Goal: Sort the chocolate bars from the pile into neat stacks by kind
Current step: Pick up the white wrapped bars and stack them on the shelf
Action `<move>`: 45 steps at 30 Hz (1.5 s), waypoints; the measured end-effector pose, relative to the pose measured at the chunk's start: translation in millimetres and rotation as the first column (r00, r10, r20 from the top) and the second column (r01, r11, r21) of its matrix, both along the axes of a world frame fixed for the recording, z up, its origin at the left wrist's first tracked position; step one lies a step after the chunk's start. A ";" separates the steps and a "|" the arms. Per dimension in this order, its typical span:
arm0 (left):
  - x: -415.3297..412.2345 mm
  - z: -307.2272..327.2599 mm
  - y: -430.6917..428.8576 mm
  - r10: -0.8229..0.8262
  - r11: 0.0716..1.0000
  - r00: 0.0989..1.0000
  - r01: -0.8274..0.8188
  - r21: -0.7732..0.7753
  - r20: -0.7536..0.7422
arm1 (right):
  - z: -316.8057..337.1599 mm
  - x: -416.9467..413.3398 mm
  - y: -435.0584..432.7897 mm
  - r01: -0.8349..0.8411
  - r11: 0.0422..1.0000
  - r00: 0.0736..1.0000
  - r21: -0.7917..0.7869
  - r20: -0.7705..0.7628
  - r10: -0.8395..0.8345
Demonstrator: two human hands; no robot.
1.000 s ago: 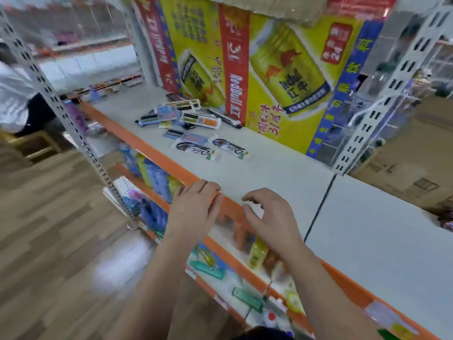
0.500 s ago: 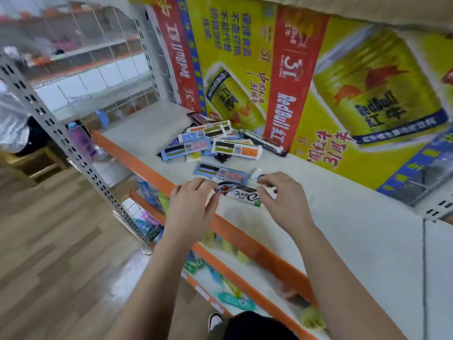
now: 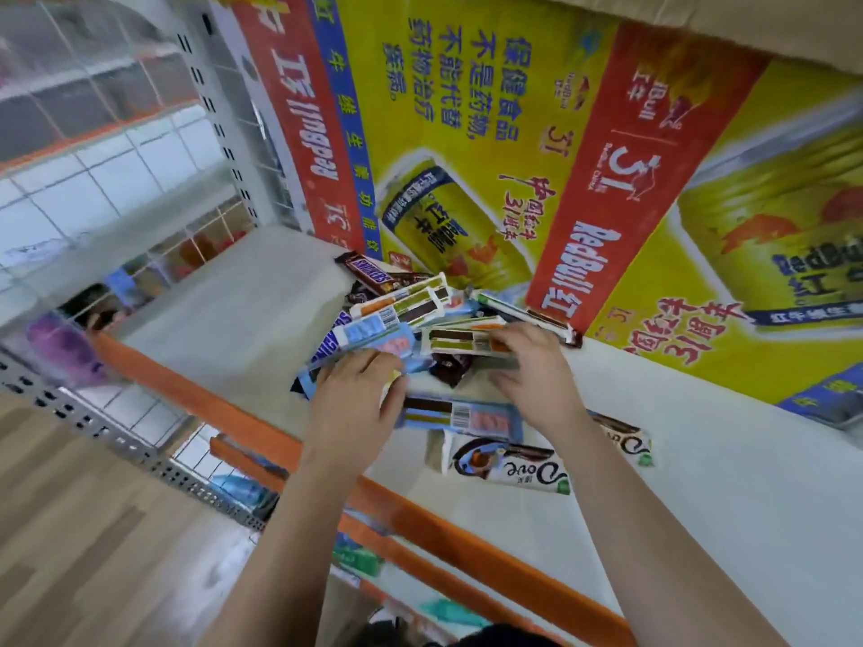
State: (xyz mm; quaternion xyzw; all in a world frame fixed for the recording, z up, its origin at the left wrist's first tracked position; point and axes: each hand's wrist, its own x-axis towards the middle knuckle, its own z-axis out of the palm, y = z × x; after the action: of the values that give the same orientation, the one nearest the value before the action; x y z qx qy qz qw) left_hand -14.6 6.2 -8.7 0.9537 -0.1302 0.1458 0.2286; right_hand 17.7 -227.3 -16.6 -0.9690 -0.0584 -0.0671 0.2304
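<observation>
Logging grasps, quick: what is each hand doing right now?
Left hand: on the light blue bar; grip cannot be told.
Right hand: pinching the white striped bar.

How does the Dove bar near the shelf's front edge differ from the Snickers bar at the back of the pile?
Dove bar: white wrapper with brown swirls; Snickers bar: dark brown with a blue logo. The Dove bar lies on the shelf nearer than the pile; the Snickers bar lies at its far end, by the poster. Both lie label-up, untouched.
</observation>
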 end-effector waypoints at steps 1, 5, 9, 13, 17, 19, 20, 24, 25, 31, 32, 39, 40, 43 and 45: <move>9.3 -0.6 3.5 -0.036 0.999 0.999 0.036 -0.009 0.006 | -0.4 1.7 2.0 0.040 0.999 0.999 0.001 0.009 -0.040; 43.3 -2.8 17.8 -0.144 0.990 0.988 0.144 -0.001 0.050 | -1.8 1.8 10.0 0.115 0.993 0.991 -0.032 0.079 -0.112; 64.3 -0.3 21.5 -0.251 0.968 0.965 0.252 -0.003 0.075 | 10.3 -8.9 19.8 0.272 0.944 0.956 0.184 0.062 -0.288; 74.4 2.7 12.6 -0.340 0.940 0.940 0.340 -0.014 0.039 | 21.5 -23.7 23.5 0.366 0.871 0.923 0.327 -0.010 -0.384; 84.3 2.9 -7.5 -0.412 0.909 0.911 0.413 0.058 -0.031 | 23.0 -38.9 18.8 0.420 0.715 0.895 0.559 -0.125 -0.428; 89.0 1.7 -16.4 -0.402 0.906 0.915 0.404 0.128 -0.044 | 21.2 -46.2 15.0 0.448 0.648 0.879 0.616 -0.168 -0.447; 91.0 0.8 -19.8 -0.377 0.910 0.924 0.382 0.159 -0.060 | 20.1 -49.8 13.6 0.462 0.617 0.868 0.637 -0.182 -0.461; 98.4 0.7 -29.2 -0.293 0.923 0.948 0.315 0.220 -0.126 | 21.1 -59.3 8.7 0.487 0.509 0.835 0.709 -0.208 -0.510; 100.6 2.5 -30.9 -0.286 0.928 0.948 0.311 0.206 -0.143 | 22.0 -61.0 7.7 0.486 0.492 0.832 0.722 -0.211 -0.512; 101.3 10.2 -32.3 -0.309 0.919 0.951 0.305 0.248 -0.023 | 27.4 -69.8 -0.5 0.456 0.368 0.797 0.810 -0.188 -0.574; 100.4 9.7 -30.8 -0.302 0.928 0.953 0.297 0.224 -0.015 | 27.7 -71.2 -1.9 0.430 0.350 0.800 0.833 -0.171 -0.575; 90.0 21.5 -20.9 -0.368 0.885 0.909 0.277 -0.374 -0.197 | 26.1 -73.1 6.6 0.315 0.156 0.847 0.936 -0.204 -0.492; 86.3 25.7 -21.3 -0.372 0.860 0.903 0.248 -0.446 -0.214 | 26.6 -72.8 8.6 0.323 0.154 0.846 0.934 -0.212 -0.490; 79.5 32.3 -26.4 -0.462 0.710 0.824 0.122 -0.693 -0.328 | 25.3 -71.6 12.7 0.347 0.187 0.857 0.919 -0.229 -0.462; 76.4 33.4 -30.8 -0.584 0.553 0.723 0.021 -0.833 -0.369 | 26.4 -72.4 15.3 0.372 0.212 0.856 0.904 -0.246 -0.454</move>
State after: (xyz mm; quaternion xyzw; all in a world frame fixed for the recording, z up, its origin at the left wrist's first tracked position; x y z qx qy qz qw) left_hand 61.8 -24.6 24.7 0.7052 -0.1453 -0.1743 0.6717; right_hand -54.7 -212.0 9.7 -0.6355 0.2417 -0.1816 0.7105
